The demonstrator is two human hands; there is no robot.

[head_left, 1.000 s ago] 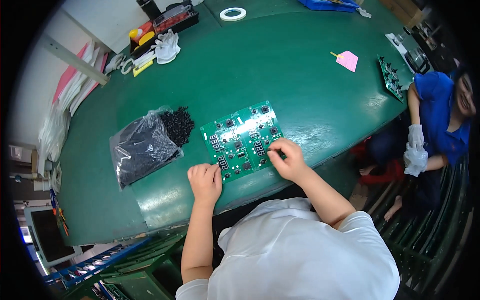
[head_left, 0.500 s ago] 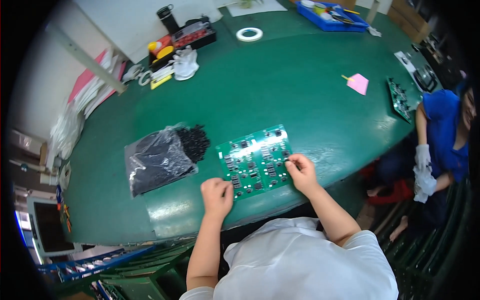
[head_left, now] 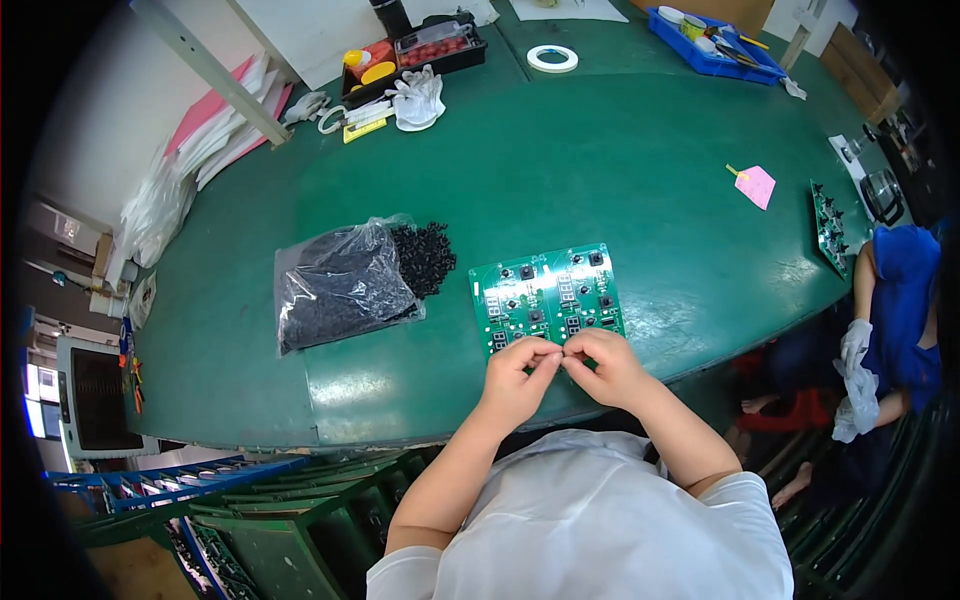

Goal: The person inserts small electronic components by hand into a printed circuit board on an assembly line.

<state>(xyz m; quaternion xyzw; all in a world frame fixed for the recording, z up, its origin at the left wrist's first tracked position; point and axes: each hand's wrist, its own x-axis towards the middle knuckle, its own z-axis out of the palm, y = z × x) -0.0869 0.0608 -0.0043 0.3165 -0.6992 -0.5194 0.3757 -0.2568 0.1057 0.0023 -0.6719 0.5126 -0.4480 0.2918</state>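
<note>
A green circuit board panel (head_left: 545, 290) with black parts and small digit displays lies on the table in front of me. Over its near edge my left hand (head_left: 520, 377) and my right hand (head_left: 605, 368) meet, thumbs and forefingers pinched and fingertips almost touching. Whatever sits between the fingertips is too small to make out. The hands cover the near part of the panel. To its left, a clear plastic bag (head_left: 345, 285) full of small black parts lies on its side, with a loose heap of the black parts (head_left: 425, 257) at its mouth.
At the far left are a black tray (head_left: 440, 50), white gloves (head_left: 417, 100) and a tape roll (head_left: 552, 59). A blue bin (head_left: 715, 50) stands far right. A pink tag (head_left: 754, 186) and another circuit board (head_left: 829, 228) lie toward a gloved co-worker (head_left: 900, 290) sitting at right.
My hands have come together from the panel's left and right sides to the middle of its near edge. The panel has turned a little, and the whole view has shifted.
</note>
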